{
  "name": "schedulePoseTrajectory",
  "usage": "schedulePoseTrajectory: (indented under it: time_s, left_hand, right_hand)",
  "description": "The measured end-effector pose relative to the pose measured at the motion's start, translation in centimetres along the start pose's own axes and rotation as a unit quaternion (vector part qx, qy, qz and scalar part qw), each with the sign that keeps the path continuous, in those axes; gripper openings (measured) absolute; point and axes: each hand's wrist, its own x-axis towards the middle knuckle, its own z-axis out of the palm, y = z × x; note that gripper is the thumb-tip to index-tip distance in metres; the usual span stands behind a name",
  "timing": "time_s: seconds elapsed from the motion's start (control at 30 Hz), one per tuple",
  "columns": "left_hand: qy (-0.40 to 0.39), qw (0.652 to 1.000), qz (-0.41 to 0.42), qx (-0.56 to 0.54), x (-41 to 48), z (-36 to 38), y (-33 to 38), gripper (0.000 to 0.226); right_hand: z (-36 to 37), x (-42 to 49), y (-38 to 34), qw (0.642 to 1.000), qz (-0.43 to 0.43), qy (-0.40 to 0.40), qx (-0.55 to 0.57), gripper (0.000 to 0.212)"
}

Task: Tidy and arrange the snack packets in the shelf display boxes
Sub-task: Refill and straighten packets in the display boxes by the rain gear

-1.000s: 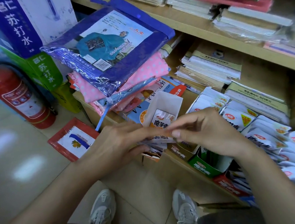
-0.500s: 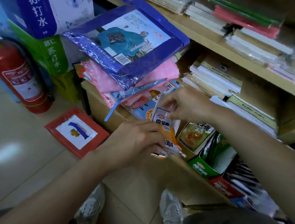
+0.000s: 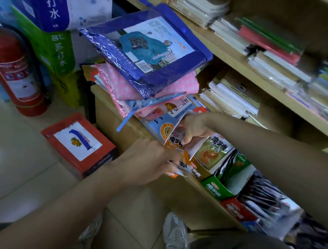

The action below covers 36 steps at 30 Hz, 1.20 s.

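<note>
The wooden shelf (image 3: 107, 109) is carrying the orange box (image 3: 193, 168) at its front edge, with a green box (image 3: 214, 187) sitting just right of the orange box. The left hand (image 3: 146, 163) is gripping the orange box's front, fingers curled. The right hand (image 3: 196, 129) is pinching what seems a blurred packet (image 3: 173, 141) at the orange box's top.

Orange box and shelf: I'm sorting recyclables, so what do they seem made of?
Orange box: apparently printed cardboard, glossy outside, with a plain white inner flap folded back. Shelf: looks like wood or laminate board, matte tan, with square edges.
</note>
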Motion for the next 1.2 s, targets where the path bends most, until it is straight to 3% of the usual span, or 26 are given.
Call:
schedulePoseTrajectory:
  time_s: [0.1,0.27,0.43,0.63,0.87,1.07,1.2]
  left_hand:
    - [0.009,1.0,0.005,-0.022,0.3,0.0,-0.1,0.03]
    - [0.009,1.0,0.011,-0.016,0.3,0.3,-0.4,0.01]
    - [0.001,1.0,0.011,-0.026,0.3,0.6,-0.6,0.011]
    - [-0.009,1.0,0.018,-0.01,0.3,0.8,-0.8,0.014]
    - [-0.01,1.0,0.019,-0.015,0.9,0.5,-1.2,0.013]
    - [0.011,0.999,0.031,-0.006,1.3,0.6,-0.4,0.012]
    - [-0.001,1.0,0.027,0.005,1.6,0.6,-0.5,0.012]
  right_hand:
    - [0.5,0.5,0.3,1.0,0.02,0.013,-0.016,0.078]
    - [0.6,0.8,0.5,0.999,0.024,0.018,-0.024,0.067]
    - [-0.1,1.5,-0.2,0.998,0.036,0.002,-0.048,0.05]
    - [0.2,0.3,-0.7,0.984,0.02,-0.044,-0.173,0.048]
    - [-1.7,0.0,0.9,0.998,0.025,-0.037,0.047,0.04]
    - [-1.8,-0.4,0.5,0.998,0.029,-0.041,0.047,0.056]
    - [-1.4,-0.5,0.3,0.998,0.022,-0.031,0.04,0.049]
